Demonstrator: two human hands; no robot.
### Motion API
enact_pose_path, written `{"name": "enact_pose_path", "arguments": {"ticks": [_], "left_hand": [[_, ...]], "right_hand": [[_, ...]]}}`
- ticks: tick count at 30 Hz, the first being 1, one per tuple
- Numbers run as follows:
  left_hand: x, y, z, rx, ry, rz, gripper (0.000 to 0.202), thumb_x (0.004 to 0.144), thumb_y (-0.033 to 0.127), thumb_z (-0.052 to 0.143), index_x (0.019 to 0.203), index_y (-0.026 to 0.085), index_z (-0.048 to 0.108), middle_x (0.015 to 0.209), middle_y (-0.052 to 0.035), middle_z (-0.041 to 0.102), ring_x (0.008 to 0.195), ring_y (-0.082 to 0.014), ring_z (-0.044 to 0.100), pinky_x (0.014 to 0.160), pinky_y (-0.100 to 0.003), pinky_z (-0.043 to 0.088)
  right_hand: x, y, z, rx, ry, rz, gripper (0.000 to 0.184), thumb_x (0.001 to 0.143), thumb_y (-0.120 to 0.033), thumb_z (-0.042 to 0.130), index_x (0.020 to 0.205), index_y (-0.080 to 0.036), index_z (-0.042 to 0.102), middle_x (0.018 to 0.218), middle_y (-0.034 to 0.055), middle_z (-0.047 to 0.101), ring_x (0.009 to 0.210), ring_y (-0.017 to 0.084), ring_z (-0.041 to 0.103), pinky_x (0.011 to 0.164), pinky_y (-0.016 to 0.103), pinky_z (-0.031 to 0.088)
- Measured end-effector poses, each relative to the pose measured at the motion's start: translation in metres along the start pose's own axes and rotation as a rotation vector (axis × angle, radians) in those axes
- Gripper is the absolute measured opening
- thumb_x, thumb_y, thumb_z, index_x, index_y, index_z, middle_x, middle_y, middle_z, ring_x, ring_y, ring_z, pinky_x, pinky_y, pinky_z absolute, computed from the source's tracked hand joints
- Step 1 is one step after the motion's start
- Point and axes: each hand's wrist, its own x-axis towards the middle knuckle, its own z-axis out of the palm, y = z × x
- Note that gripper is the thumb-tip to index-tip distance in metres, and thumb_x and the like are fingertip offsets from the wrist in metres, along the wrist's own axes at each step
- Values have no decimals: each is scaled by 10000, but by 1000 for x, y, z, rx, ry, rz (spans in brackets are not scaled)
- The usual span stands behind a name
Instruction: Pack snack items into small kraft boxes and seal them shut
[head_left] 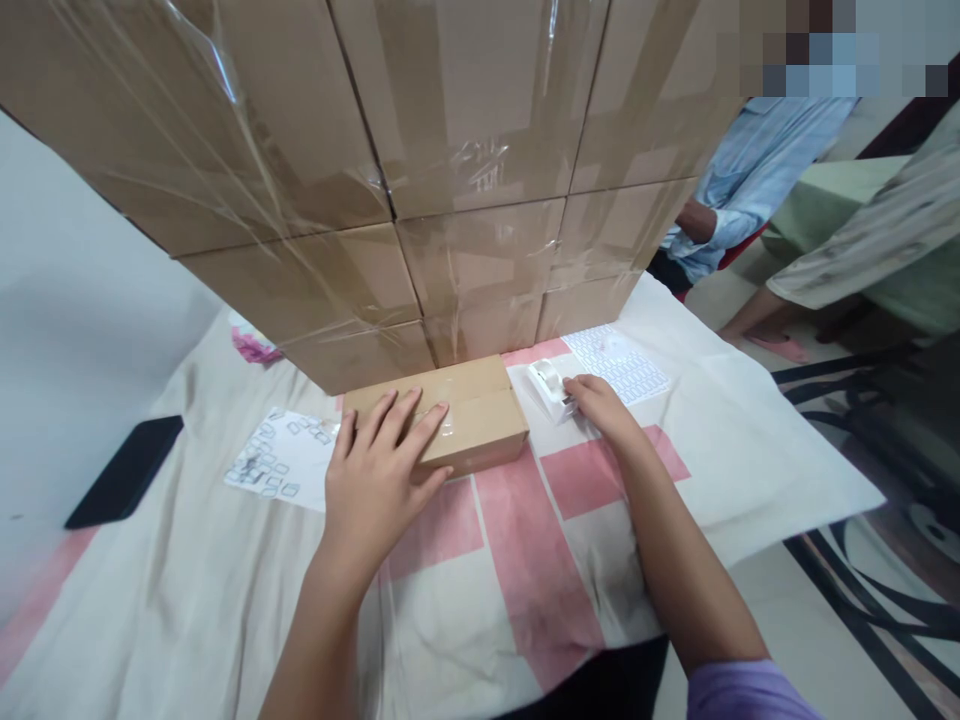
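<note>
A small closed cardboard box (484, 400) lies on the cloth-covered table, with clear tape across its top. My left hand (379, 465) rests on the box with its fingers spread and the thumb along the near edge. To the right of the box is a white tape dispenser (550, 388) with a roll in it. My right hand (598, 402) pinches its right side between thumb and fingers, with the dispenser low over the table. The fingertips are partly hidden.
Wrapped cardboard boxes (480, 240) are stacked like a wall behind. Printed sheets lie left (277, 460) and right (619, 362). A dark flat device (127, 470) is at far left. A person in a blue shirt (757, 170) and another person's light sleeve (862, 235) appear at right.
</note>
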Motion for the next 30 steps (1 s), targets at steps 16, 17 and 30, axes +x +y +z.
{"name": "enact_pose_path", "arguments": {"ticks": [16,17,30], "left_hand": [[-3,1,-2,-38,-11,-19,604,896,363,687,1475,296,530,1572,-93,488,1439,-376,448,1202,-616,280],[-3,1,-2,-33,-15,-19,596,899,363,684,1471,291,534,1574,-93,486,1438,-375,448,1199,-618,284],[-4,1,-2,-23,-1,-2,583,899,360,683,1459,282,543,1568,-99,491,1433,-378,455,1189,-620,296]], "right_hand": [[-8,-6,4,79,46,-37,246,853,-351,493,644,-221,494,633,13,563,593,177,545,577,306,422],[-9,-8,4,64,58,-42,264,862,-355,494,635,-221,487,636,14,564,599,177,544,589,310,413],[-10,-8,13,-135,176,-141,357,901,-390,526,593,-229,445,635,0,518,655,177,497,662,324,338]]}}
